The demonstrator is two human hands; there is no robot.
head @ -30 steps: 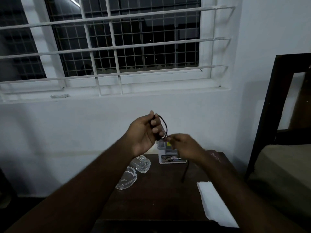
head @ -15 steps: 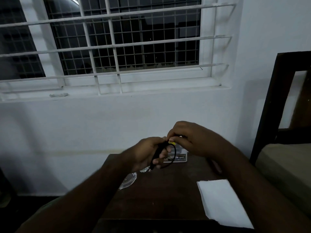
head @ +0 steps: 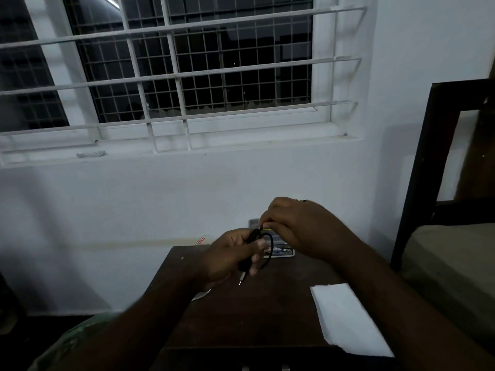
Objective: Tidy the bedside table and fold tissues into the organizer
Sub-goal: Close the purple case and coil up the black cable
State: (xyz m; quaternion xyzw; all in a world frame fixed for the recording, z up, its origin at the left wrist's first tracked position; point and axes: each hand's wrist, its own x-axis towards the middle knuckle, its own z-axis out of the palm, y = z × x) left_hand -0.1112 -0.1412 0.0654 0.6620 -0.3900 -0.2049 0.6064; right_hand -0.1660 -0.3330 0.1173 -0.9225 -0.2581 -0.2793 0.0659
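Note:
Above the dark wooden bedside table (head: pixel 257 319) my left hand (head: pixel 227 255) grips a coiled black cable (head: pixel 269 251), whose metal plug hangs below my fingers. My right hand (head: pixel 297 226) pinches the cable's upper end just above the left hand. A white folded tissue (head: pixel 345 319) lies on the table's right side, reaching its front edge. Behind my hands stands a small grey box (head: pixel 280 250) with a printed label; most of it is hidden.
The table stands against a white wall under a barred window (head: pixel 187 70). A dark bed frame (head: pixel 426 167) with a mattress (head: pixel 452 266) is close on the right. A clear plastic piece (head: pixel 201 294) peeks out under my left wrist.
Both hands have dropped lower with the cable. The right hand moved from below the left hand to above it and took the cable's upper end. The clear plastic pieces are now mostly covered.

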